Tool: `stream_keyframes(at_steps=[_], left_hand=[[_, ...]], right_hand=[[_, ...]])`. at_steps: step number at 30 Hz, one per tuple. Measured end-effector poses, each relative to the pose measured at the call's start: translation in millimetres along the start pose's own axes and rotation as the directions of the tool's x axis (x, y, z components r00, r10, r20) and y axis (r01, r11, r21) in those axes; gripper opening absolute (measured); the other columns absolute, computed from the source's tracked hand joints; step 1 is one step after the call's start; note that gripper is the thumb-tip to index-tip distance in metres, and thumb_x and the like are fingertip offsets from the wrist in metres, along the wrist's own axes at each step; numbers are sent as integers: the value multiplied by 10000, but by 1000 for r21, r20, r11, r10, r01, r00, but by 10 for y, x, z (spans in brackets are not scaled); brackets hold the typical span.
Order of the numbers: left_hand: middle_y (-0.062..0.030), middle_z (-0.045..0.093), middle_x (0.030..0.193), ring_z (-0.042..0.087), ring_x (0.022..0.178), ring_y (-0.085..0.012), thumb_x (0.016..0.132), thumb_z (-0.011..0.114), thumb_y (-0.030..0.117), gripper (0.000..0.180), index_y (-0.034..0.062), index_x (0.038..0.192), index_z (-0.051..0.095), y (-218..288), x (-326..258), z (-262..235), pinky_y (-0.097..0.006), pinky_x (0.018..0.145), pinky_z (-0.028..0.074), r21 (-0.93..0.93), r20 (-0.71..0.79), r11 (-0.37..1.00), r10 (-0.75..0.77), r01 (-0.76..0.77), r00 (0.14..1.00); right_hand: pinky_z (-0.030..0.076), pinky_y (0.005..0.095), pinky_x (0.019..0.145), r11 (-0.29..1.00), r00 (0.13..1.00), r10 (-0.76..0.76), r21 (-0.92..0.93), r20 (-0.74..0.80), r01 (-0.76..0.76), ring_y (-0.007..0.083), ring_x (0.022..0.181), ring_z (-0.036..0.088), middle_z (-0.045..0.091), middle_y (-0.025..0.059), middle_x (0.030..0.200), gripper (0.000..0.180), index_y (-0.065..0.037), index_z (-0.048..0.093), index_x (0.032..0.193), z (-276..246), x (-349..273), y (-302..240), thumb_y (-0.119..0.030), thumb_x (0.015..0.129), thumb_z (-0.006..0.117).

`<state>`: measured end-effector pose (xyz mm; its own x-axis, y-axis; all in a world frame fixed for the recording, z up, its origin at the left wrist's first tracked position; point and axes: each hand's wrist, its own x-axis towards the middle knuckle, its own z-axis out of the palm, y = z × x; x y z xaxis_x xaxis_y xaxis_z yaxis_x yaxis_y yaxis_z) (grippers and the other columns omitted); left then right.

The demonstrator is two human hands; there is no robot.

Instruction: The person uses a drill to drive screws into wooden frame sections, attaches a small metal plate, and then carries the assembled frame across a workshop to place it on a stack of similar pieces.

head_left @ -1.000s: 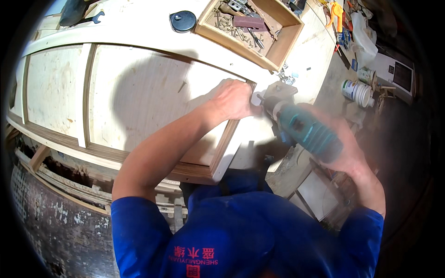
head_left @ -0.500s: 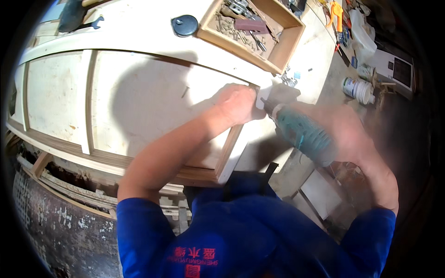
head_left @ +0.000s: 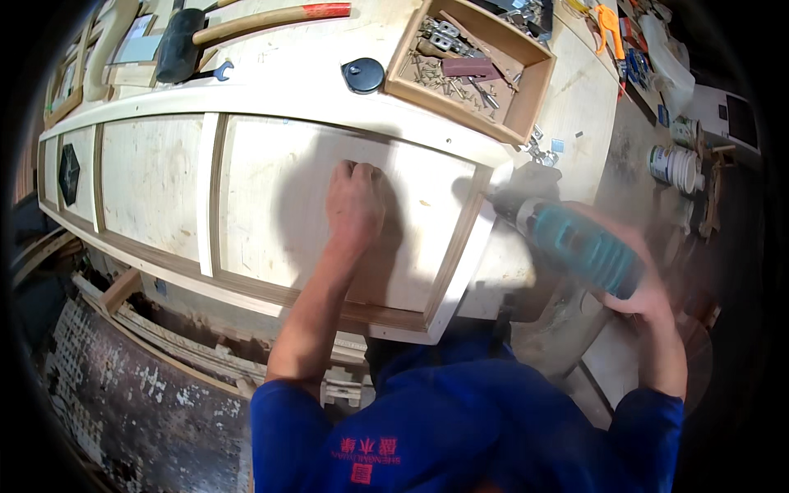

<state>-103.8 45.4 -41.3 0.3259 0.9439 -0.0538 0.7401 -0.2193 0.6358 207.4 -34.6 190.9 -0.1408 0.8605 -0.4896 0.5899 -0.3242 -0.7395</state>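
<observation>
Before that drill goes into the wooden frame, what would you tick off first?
1. Left hand flat on the panel, steadying it: ok.
2. Right hand gripping the teal drill: ok.
3. Drill tip meets the frame's end rail: cannot tell, blurred.
4. Left hand away from the tip: ok.
5. Panel's far edge lies beside the box of screws: ok.
6. Panel clamped down: cannot tell.

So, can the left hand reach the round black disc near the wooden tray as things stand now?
Probably yes. The left hand lies flat on the framed wooden panel, and the round black disc sits straight beyond its fingers, on the bench behind the panel's far rail. Nothing stands between them.
</observation>
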Motion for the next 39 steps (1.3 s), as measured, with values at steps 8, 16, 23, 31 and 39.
stream_keyframes(at_steps=[8, 16, 23, 31, 39], left_hand=[[-46, 640, 878, 615, 791, -125, 995, 609, 174, 142, 35, 1020, 628, 466, 9, -220, -271, 714, 508, -837, 487, 208, -142, 507, 862], [-69, 636, 828, 607, 740, -158, 974, 624, 102, 94, 31, 1027, 655, 537, 55, -172, -275, 695, 522, -830, 558, 15, 12, 557, 830], [-19, 626, 779, 584, 718, -102, 966, 648, 175, 146, 30, 944, 638, 411, 180, -161, -248, 672, 471, -810, 569, 271, 146, 521, 809], [-21, 621, 804, 559, 687, -88, 976, 642, 181, 138, 46, 996, 623, 826, 188, 273, -232, 643, 505, -465, 705, -655, 134, 596, 696], [21, 508, 861, 447, 730, -67, 1069, 438, 216, 184, 76, 1096, 554, 1133, 341, 371, -206, 675, 426, -455, 787, -714, -44, 532, 615]], right_hand=[[523, 281, 734, 965, 987, 148, 228, -69, -129, 125, 781, 629, 692, 30, 873, 437, -55, 666, 1207, 403, -161, 337, -34, 771, 684], [521, 281, 711, 885, 970, 241, 417, -22, -210, 118, 776, 622, 691, 21, 870, 309, -72, 731, 1063, 370, -86, 230, -1, 766, 683], [516, 272, 703, 848, 964, 258, 464, 64, -258, 103, 766, 608, 690, 12, 878, 316, -71, 720, 1072, 309, -73, 391, 6, 769, 676], [525, 288, 799, 974, 992, 110, 204, -63, -95, 163, 837, 651, 703, 65, 964, 541, -34, 597, 1292, 176, 0, 361, -35, 757, 673], [502, 318, 933, 1000, 995, -6, -25, -98, 4, 257, 1024, 692, 686, 185, 1156, 720, -11, 483, 1414, 70, 230, 131, -46, 720, 672]])
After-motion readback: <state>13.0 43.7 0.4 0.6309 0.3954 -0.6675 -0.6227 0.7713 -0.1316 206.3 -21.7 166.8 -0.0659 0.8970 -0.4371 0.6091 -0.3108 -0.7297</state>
